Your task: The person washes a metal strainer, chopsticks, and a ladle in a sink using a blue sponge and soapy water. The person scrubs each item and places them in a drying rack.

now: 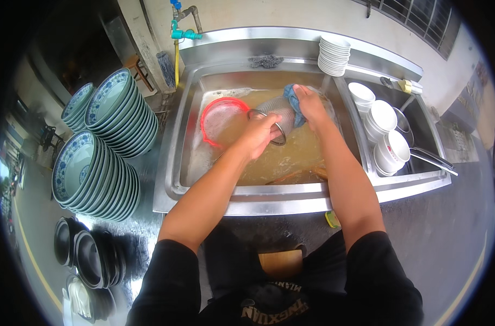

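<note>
My left hand (261, 132) grips the rim of a metal mesh strainer (274, 109), which is tilted on its side over murky water. A blue cloth (295, 105) is bunched in my right hand (309, 104) and pressed against the strainer's far end. Both hands are above the large basin of a stainless steel sink (186, 138). Left of the strainer, a red plastic basket (204, 116) sits in the water with foam inside it. Something orange-brown (290, 176) lies partly under the water near the front wall; I cannot tell what it is.
Stacked patterned bowls (121, 187) and black bowls (90, 261) stand on the metal table at left. White dishes (334, 57) rise at the sink's back corner. White bowls (388, 150) and a long metal handle (433, 159) occupy the right basin. Steel wool (266, 61) lies on the back ledge.
</note>
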`<state>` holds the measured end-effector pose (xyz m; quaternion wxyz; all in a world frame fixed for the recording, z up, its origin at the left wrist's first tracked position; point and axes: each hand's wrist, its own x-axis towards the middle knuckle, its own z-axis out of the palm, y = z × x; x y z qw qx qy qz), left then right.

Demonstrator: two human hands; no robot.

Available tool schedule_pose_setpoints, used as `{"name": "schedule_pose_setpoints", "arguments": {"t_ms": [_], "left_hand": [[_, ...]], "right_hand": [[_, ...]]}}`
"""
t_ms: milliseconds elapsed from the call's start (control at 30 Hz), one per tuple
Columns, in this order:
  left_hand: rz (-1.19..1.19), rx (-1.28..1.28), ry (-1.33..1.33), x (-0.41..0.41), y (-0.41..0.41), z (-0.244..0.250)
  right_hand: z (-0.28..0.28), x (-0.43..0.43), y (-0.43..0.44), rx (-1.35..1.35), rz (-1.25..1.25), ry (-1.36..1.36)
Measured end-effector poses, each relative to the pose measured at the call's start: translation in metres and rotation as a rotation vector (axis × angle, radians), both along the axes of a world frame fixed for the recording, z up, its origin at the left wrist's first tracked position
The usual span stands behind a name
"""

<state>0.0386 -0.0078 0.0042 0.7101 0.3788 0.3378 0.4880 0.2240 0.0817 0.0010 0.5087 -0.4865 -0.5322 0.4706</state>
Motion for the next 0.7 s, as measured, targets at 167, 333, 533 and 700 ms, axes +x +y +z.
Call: {"name": "schedule_pose_setpoints", "arguments": {"t_ms": [167, 333, 533, 700], "left_hand": [[0.092, -0.065, -0.151, -0.017, 0.013, 0.006], [0.212, -0.074, -0.459, -0.040, 0.014, 0.028], [0.322, -0.131, -0.679, -0.074, 0.036, 0.010], [0.302, -0.150, -0.659, -0.079, 0.038, 0.013]], "right_hand": [[-0.023, 0.015, 0.011, -0.059, -0.086, 0.078], [-0.030, 0.021, 0.020, -0.097, -0.203, 0.194], [-0.010, -0.012, -0.027, -0.142, 0.114, -0.125], [-0.034, -0.033, -0.035, -0.238, 0.684, -0.656]]}}
